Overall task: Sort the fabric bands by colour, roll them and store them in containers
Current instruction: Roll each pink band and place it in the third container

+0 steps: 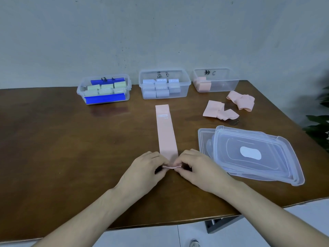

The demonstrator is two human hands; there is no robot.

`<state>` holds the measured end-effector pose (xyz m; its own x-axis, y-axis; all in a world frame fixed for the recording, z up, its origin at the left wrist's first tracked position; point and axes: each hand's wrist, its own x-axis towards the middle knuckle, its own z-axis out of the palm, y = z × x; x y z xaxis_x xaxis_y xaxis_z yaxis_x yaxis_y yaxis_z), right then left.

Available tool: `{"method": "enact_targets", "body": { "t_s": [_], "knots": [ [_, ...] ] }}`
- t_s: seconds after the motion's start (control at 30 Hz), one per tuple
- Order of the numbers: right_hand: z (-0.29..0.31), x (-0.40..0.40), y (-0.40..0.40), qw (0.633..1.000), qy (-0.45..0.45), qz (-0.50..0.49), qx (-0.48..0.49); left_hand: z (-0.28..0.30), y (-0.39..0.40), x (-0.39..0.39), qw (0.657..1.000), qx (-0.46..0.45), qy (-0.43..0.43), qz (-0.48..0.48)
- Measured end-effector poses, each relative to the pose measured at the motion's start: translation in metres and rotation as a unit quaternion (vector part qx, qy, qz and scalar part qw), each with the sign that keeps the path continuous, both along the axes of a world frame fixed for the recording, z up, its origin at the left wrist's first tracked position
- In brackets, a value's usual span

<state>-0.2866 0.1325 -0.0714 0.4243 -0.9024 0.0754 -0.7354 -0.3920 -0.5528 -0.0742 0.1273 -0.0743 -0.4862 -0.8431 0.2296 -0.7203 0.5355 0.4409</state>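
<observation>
Pink band [166, 132], flat on table [53, 139], near end pinched by both hands.

Left hand [144, 171] and right hand [197, 169]: fingers curled, each pinching a corner of the band's near end, which is lifted into a small fold; the rest lies straight, running away toward the boxes. Back row, left to right: box A [104, 89] with green rolls and blue clips; box B [164, 84] with blue rolls; box C [215, 80] with one pink roll at its left end. Two loose pink bands [220, 110] [241, 100] lie in front of box C. Clear lids [252, 154], stacked, just right of the hands.
</observation>
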Motion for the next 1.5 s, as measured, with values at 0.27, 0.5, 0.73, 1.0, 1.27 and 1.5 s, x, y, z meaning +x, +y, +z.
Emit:
{"method": "enact_targets", "body": {
  "t_s": [0.27,0.5,0.73,1.0,1.27,1.5],
  "knots": [
    [0.002,0.005,-0.005,1.000,0.025,-0.002,-0.020,-0.002,0.000,0.004,1.000,-0.016,-0.013,-0.013],
    [0.001,0.003,-0.003,0.996,0.047,0.013,-0.077,0.003,-0.005,0.005,0.999,-0.031,-0.035,-0.015],
    [0.004,0.007,-0.012,0.994,0.068,0.023,-0.085,0.006,-0.010,0.005,1.000,-0.006,-0.017,-0.008],
    [0.005,0.009,-0.016,0.991,0.068,0.014,-0.113,0.003,-0.020,0.008,1.000,-0.008,-0.011,-0.005],
    [0.004,0.010,-0.026,0.989,0.076,0.032,-0.120,0.007,-0.023,0.007,1.000,0.005,0.019,-0.006],
    [0.006,0.010,-0.034,0.987,0.089,0.007,-0.130,0.006,-0.034,0.008,1.000,0.006,0.010,0.007]
  ]
}}
